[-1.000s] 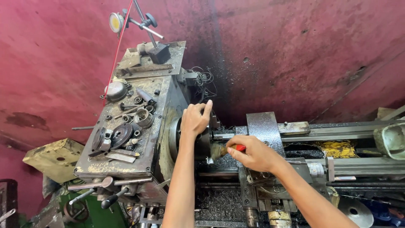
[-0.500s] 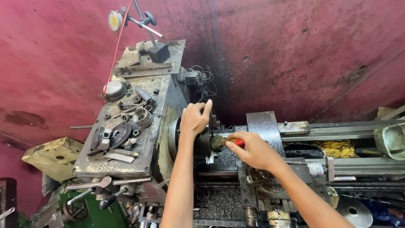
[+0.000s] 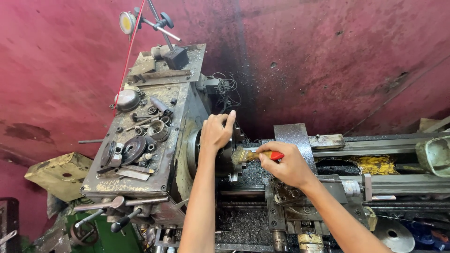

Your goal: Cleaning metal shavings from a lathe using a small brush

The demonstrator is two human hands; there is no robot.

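A worn metal lathe [image 3: 154,154] stands against a red wall. My left hand [image 3: 215,133] rests on the round chuck [image 3: 193,152] at the headstock, fingers curled over its top. My right hand [image 3: 288,164] grips a small paintbrush [image 3: 255,155] with a red handle, its bristles pointing left at the chuck face. Dark metal shavings [image 3: 253,173] lie on the bed below the brush.
Loose tools, rings and sockets [image 3: 140,136] cover the headstock top. A dial gauge on a stand [image 3: 127,22] sits at its far end. The carriage [image 3: 295,136] is just right of my hand; levers [image 3: 117,211] stick out front left. A yellowed box [image 3: 58,173] sits left.
My right hand has shifted the brush slightly left and up toward the chuck. My left hand has stayed on the chuck.
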